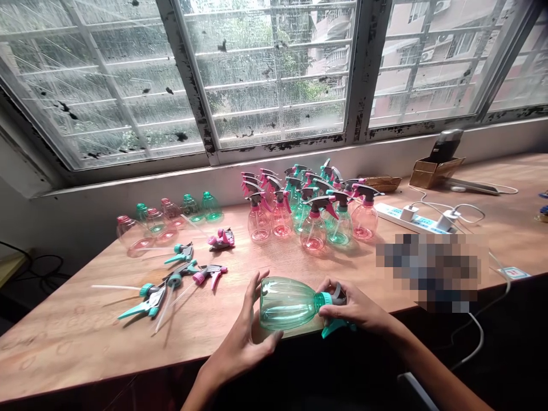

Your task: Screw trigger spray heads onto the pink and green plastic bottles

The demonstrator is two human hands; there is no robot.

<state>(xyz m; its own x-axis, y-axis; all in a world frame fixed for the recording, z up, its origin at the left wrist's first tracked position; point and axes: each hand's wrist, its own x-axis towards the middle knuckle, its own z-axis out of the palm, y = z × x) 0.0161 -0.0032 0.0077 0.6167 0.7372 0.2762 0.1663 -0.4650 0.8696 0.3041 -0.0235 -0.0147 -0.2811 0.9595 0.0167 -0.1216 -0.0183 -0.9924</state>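
A clear green spray bottle (286, 305) lies on its side in the air at the table's front edge, its base to the left. My left hand (250, 339) cups the base, thumb below and fingers behind. Around the teal collar and grey-and-teal spray head (338, 294) at the neck, my right hand (353, 305) is closed; its trigger points down. To the left lie several loose spray heads with white tubes, among them a teal one (149, 294) and a pink one (209, 275). Behind them stand several headless bottles, pink (133, 237) and green (211, 206).
Several pink and green bottles with spray heads (314, 234) stand grouped at the back middle. Right of them are a power strip (385, 216) with plugs and cables, and a cardboard box (434, 171) holding a dark object. A blurred patch covers the right front edge. Windows line the back.
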